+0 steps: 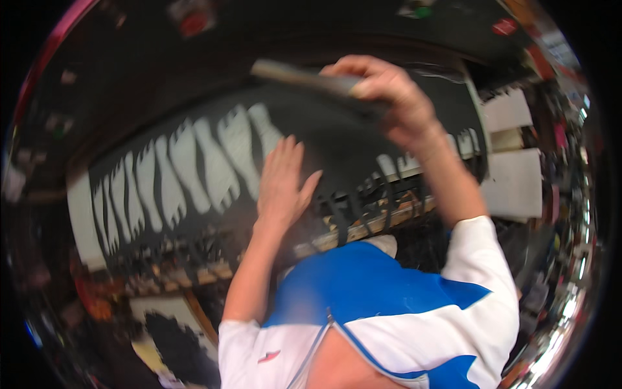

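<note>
My left hand (283, 178) lies flat, fingers stretched out, on a dark sheet (324, 133), its fingertips at the end of a row of pale shapes. These pale shapes (207, 155) are long, with toe-like notches at the ends; whether they are pieces or cut-outs I cannot tell. Above the sheet, my right hand (389, 94) is closed round one end of a flat grey bar (291, 74). The bar is smeared by motion and points left; its exact kind does not show.
The dark sheet lies on a pale table (84, 214), with dark strips (337, 220) hanging over its near edge. White sheets or boards (515, 185) are stacked at the right. A pale board with a dark ragged piece (178, 337) sits at the lower left.
</note>
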`<state>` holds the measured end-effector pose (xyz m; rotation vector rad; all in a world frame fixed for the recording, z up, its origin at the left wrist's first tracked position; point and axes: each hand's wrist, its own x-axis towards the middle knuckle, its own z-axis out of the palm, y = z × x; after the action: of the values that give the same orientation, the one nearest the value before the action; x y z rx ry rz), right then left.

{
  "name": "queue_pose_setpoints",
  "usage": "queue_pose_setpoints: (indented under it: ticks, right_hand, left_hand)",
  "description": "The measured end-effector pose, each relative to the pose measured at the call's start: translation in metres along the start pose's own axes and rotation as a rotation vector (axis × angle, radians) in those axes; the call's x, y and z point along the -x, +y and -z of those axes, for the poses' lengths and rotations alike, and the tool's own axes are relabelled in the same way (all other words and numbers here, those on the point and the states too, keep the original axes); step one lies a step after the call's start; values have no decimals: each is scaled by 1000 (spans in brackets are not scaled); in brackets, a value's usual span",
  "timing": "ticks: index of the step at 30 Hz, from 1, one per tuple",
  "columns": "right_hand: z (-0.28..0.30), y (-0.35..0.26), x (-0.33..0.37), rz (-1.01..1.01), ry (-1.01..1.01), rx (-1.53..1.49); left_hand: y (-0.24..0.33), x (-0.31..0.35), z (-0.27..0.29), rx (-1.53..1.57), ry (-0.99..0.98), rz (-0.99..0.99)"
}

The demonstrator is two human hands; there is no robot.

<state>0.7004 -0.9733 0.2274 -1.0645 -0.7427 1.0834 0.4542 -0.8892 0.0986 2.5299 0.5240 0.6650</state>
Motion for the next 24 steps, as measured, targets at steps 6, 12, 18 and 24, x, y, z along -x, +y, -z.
queue_pose_setpoints:
  ticks: [6, 12, 18, 24]
  right_hand:
    - [28, 37, 95, 85, 379, -462]
    - [51, 23, 177, 241, 503, -499]
    - [89, 32, 217, 192, 500, -527]
    - [188, 24, 255, 223, 472, -537]
  left_hand:
    - [64, -35, -17, -8, -2, -14]
    - [101, -26, -41, 177, 31, 100]
    - [153, -25, -65, 236, -44, 232]
    - [312, -47, -179, 451, -75, 55]
